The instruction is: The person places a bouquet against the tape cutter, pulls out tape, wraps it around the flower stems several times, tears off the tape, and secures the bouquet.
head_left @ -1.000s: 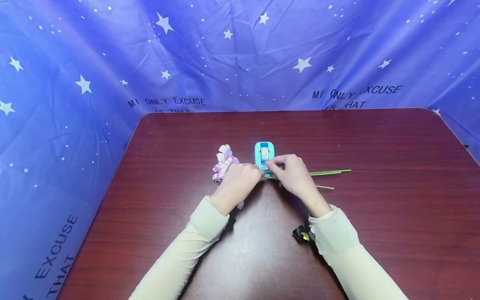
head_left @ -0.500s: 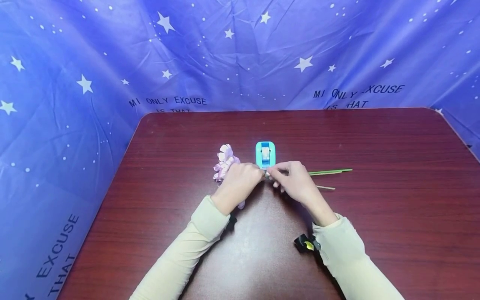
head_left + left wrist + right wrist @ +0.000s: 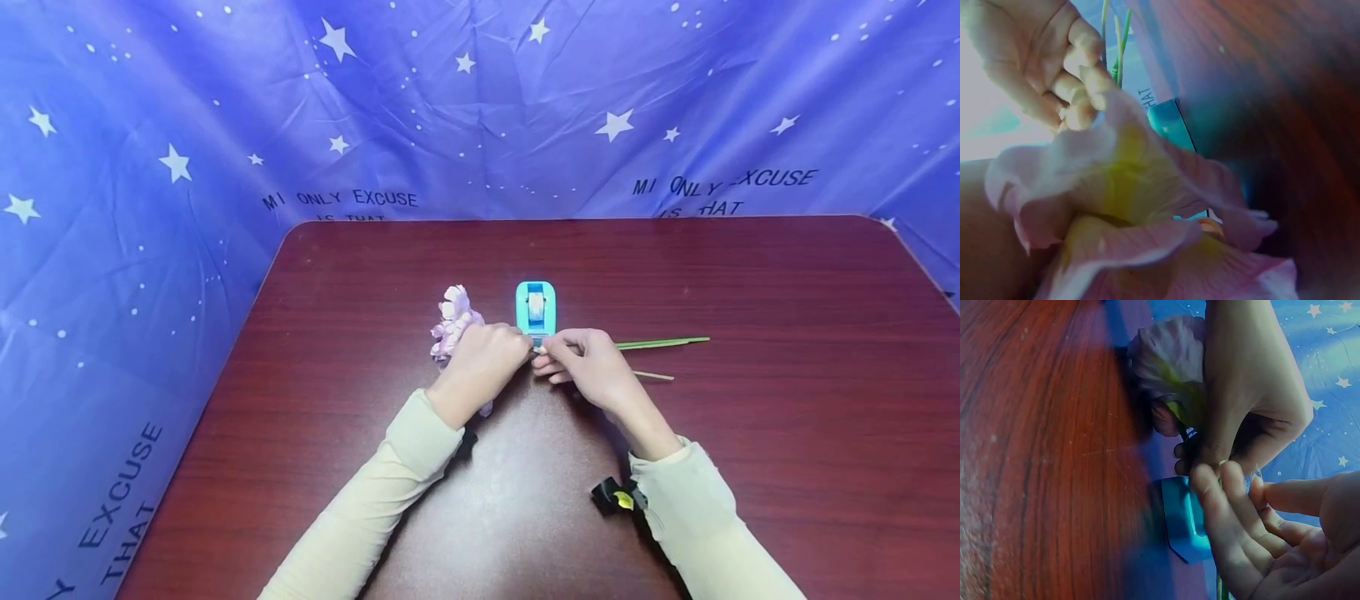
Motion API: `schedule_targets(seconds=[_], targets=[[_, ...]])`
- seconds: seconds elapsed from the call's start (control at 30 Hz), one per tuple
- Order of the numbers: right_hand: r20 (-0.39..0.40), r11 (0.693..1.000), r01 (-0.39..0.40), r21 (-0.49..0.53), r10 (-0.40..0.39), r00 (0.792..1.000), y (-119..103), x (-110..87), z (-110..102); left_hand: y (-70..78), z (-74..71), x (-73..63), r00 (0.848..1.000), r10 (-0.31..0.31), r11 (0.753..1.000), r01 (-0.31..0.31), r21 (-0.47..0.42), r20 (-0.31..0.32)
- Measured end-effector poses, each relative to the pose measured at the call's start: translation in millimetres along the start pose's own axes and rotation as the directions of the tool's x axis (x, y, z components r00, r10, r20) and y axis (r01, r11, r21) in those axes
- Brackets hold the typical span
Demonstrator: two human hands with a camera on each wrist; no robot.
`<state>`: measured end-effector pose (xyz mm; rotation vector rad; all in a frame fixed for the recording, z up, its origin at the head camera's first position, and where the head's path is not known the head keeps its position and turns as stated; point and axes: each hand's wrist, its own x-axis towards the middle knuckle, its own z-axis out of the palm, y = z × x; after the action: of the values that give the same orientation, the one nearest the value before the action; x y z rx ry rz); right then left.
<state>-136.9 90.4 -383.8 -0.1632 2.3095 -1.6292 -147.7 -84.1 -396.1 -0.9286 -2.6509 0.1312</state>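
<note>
Pink-white artificial flowers [image 3: 454, 321] lie on the left, their thin green stems [image 3: 667, 342] running out to the right. My left hand [image 3: 483, 367] grips the stems just below the blossoms. Close against it, my right hand [image 3: 596, 371] pinches a small piece of clear tape [image 3: 1255, 475] between thumb and index finger, beside the stems. Its other fingers lie loosely behind the stems. A light-blue tape dispenser [image 3: 536, 304] with a roll in it stands just beyond both hands. Large petals [image 3: 1141, 181] block much of the left wrist view.
The dark red-brown wooden table [image 3: 787, 375] reaches to a blue star-printed cloth [image 3: 472, 108] hanging behind it and at the sides. A separate thin stem end [image 3: 654, 376] shows beside the right wrist. Black camera mounts [image 3: 611, 496] sit under the wrists.
My right hand has drawn back from the dispenser's front edge toward me, down beside the stems. The left hand keeps its grip in place. The head view has shifted slightly.
</note>
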Motion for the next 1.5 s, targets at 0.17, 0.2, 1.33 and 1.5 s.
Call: schedule_targets(seconds=[0.17, 0.2, 1.33, 1.5], targets=[[-0.057, 0.995, -0.011, -0.096, 0.006, 0.998, -2.8, -1.1, -1.3, -0.6, -0.6, -0.1, 1.000, -0.002, 1.000, 0.002, 0.006, -0.010], [-0.059, 0.995, -0.013, -0.102, 0.007, 0.998, -2.9, -1.0, -1.2, -0.9, -0.9, -0.4, 1.000, -0.003, 1.000, 0.003, 0.005, -0.009], [-0.066, 0.902, 0.052, -0.429, -0.089, 0.994, 5.9, -2.7, 2.1, -5.8, -1.0, 2.8, 1.000, -0.002, 0.986, 0.004, -0.169, 0.016], [-0.107, 0.854, 0.053, -0.517, -0.126, 0.986, 6.5, -1.7, 5.7, -6.3, -0.1, 2.2, 1.000, 0.004, 0.987, -0.006, -0.163, -0.007]])
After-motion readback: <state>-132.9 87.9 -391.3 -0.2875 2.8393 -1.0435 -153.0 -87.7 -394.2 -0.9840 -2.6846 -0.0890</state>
